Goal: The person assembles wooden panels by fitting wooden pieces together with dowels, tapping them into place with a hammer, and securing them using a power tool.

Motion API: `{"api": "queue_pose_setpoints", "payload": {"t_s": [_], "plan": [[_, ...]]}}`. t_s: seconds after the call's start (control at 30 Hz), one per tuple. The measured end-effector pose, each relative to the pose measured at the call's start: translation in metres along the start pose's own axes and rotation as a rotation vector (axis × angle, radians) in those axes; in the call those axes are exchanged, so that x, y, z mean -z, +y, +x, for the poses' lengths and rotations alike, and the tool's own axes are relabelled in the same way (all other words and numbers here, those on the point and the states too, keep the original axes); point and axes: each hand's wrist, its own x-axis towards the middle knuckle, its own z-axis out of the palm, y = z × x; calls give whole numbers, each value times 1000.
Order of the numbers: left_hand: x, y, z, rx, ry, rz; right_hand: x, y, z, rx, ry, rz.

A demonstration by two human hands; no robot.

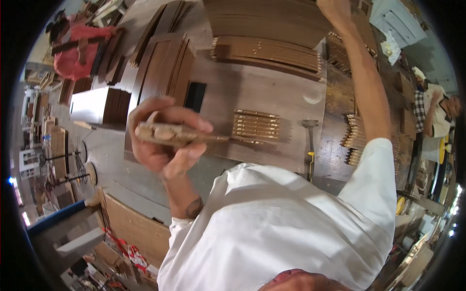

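Observation:
Held up in front of me, my left hand [154,154] is closed around a narrow wooden slat [170,135]. The slat's pale, rounded end faces me, and its long body tapers away to the right in steep foreshortening. My right arm stretches far forward; my right hand [335,8] is at the top edge with its fingers cut off, so what it touches is hidden. Below and between the hands, a small stack of brown slats with pale ends [256,127] lies on the workbench [284,94]. A hammer [310,140] with a yellow and black handle lies right of that stack.
A long stack of brown boards [264,53] lies farther back, beside large brown panels [162,68] at left. More slats [353,138] are piled at right, beneath my arm. A person in red [77,53] is at far left; another person [437,111] is at far right.

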Motion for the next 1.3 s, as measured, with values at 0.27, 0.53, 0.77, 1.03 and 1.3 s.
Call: {"api": "queue_pose_setpoints", "payload": {"t_s": [0.27,0.53,0.77,1.03,1.3], "plan": [[14,-18,-7,149,-148,-351,120,-78,-123,-709,18,228],[18,-17,-9,254,-250,-302,127,-185,-263,-746,-254,1051],[16,-27,-14,221,-222,-350,77,-233,-287,-842,-601,1134],[21,-27,-14,163,-284,-279,41,-242,-323,-760,-541,1510],[23,-31,-16,74,-361,-234,75,-273,-294,-427,-450,916]]}}
